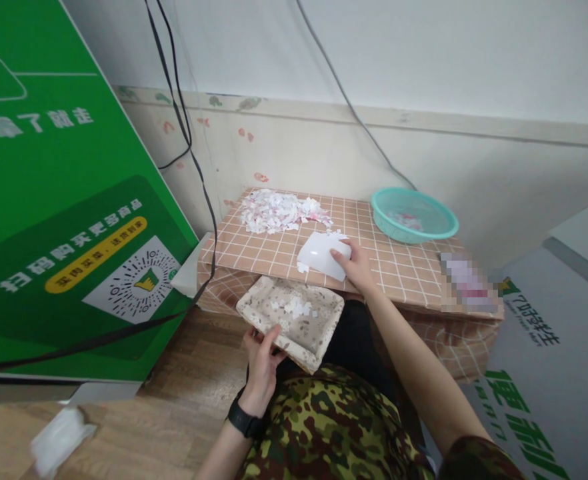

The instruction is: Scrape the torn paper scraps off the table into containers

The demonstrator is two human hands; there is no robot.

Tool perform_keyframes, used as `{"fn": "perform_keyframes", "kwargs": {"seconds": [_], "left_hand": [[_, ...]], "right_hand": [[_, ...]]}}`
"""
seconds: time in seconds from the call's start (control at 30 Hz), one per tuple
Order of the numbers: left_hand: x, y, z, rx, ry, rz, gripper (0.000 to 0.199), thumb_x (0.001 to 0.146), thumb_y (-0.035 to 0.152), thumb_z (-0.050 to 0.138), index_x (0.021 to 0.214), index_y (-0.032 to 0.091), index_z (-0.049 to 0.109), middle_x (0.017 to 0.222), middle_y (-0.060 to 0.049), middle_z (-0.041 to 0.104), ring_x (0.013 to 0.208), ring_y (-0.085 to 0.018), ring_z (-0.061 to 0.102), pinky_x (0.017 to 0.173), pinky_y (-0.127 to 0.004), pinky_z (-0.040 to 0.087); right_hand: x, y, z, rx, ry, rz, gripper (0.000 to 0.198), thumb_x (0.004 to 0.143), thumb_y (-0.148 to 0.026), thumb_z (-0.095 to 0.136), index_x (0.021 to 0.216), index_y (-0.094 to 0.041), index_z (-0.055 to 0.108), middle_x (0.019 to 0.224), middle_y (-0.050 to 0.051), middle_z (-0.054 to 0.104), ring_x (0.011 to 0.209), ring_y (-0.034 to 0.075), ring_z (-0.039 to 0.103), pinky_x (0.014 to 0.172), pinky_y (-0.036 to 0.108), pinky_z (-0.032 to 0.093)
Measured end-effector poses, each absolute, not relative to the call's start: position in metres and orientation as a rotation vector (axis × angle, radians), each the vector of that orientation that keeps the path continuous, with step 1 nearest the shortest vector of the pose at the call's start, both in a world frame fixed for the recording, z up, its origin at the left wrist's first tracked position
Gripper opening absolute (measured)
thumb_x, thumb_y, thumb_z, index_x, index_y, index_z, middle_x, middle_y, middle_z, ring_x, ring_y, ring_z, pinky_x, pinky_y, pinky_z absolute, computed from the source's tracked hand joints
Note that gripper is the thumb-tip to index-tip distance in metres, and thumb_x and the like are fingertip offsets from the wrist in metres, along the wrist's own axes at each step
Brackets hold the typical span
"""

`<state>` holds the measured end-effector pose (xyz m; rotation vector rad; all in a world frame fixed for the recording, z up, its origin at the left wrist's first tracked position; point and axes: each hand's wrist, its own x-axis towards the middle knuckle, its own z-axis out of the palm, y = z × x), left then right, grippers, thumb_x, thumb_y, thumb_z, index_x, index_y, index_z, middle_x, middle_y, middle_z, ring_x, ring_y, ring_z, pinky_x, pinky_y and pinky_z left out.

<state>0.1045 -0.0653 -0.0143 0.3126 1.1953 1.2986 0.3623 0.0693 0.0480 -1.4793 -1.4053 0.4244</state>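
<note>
My left hand (265,357) grips the near left side of a speckled beige tray (324,333), thumb over the rim, and holds it tilted just below the table edge. White paper scraps (294,308) lie inside the tray. Over the table's front edge, my right hand (355,263) is closed on a white sheet (323,253), its thumb and fingers at the sheet's right side. A few scraps lie around that sheet. Farther back on the checked tablecloth (354,220) is a heap of torn white and pinkish paper scraps (279,210).
A turquoise plastic basket (415,213) with pinkish scraps inside stands at the table's back right. A blurred-out flat object (469,283) lies on the right corner. Black cables (187,133) hang beside the green panel (49,167) at left. A white bag (61,440) lies on the floor.
</note>
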Motion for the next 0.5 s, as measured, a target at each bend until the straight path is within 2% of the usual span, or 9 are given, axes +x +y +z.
{"fn": "perform_keyframes", "kwargs": {"seconds": [0.17,0.37,0.5], "left_hand": [[0.097,-0.067,-0.025,0.332,1.223,1.280,0.061,0.072,0.026,0.080,0.118,0.028,0.040,0.113,-0.008,0.062,0.092,-0.024,0.067,0.071,-0.043,0.059],[0.091,-0.064,-0.029,0.402,1.360,1.166,0.056,0.069,0.028,0.078,0.115,0.025,0.045,0.111,-0.008,0.064,0.094,-0.025,0.067,0.072,-0.040,0.057],[0.082,-0.055,-0.035,0.410,1.394,1.118,0.046,0.067,0.023,0.073,0.106,0.023,0.050,0.092,-0.004,0.066,0.080,-0.022,0.066,0.066,-0.035,0.054]], "right_hand": [[0.367,0.070,0.045,-1.429,-1.307,0.458,0.042,0.080,-0.051,0.067,0.109,-0.021,0.063,0.108,0.009,0.069,0.093,0.027,0.063,0.082,0.041,0.049],[0.368,0.072,0.042,-1.454,-1.435,0.437,0.038,0.081,-0.050,0.064,0.108,-0.022,0.063,0.103,0.008,0.070,0.093,0.027,0.063,0.082,0.042,0.048],[0.366,0.069,0.047,-1.479,-1.422,0.445,0.039,0.080,-0.050,0.063,0.107,-0.022,0.063,0.100,0.007,0.070,0.091,0.027,0.064,0.082,0.042,0.049]]}}
